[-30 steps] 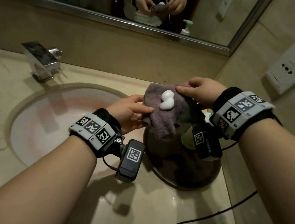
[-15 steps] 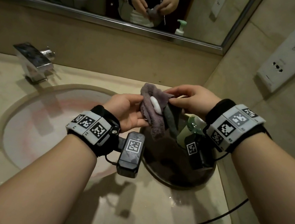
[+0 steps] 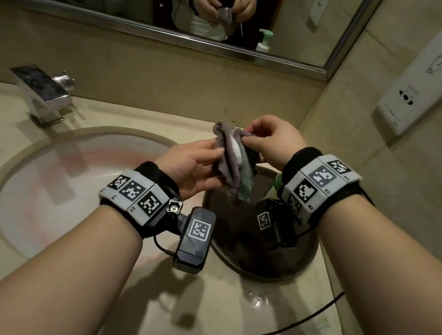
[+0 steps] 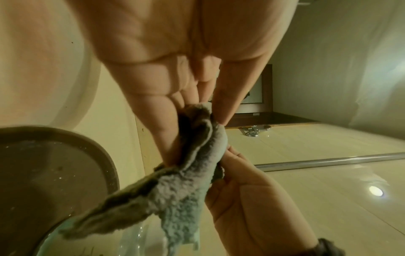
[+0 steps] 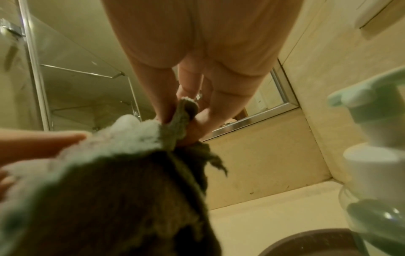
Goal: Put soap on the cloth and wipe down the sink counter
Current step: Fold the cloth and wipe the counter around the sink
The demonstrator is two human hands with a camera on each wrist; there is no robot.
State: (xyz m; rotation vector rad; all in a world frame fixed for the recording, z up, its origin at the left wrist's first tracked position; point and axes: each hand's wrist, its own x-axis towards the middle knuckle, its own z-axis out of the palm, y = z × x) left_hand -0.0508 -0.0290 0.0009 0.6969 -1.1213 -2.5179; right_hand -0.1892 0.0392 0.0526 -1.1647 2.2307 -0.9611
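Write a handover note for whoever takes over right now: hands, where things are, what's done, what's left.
Left hand: holds the cloth from the left, fingers under it.
Right hand: pinches the cloth's top edge, folding it over.
Cloth: held in the air above the dark bowl, white foam in its fold.
Soap bottle: on the counter by the right wall.
Done: soap is on the cloth.
Left: wipe the counter around the sink; no wiping has begun.

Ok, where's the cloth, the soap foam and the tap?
cloth (image 3: pixel 236 182), head view, on its hanging lower fold.
soap foam (image 3: pixel 237 149), head view, on the white blob inside the fold.
tap (image 3: pixel 40 90), head view, on the flat shiny spout top.
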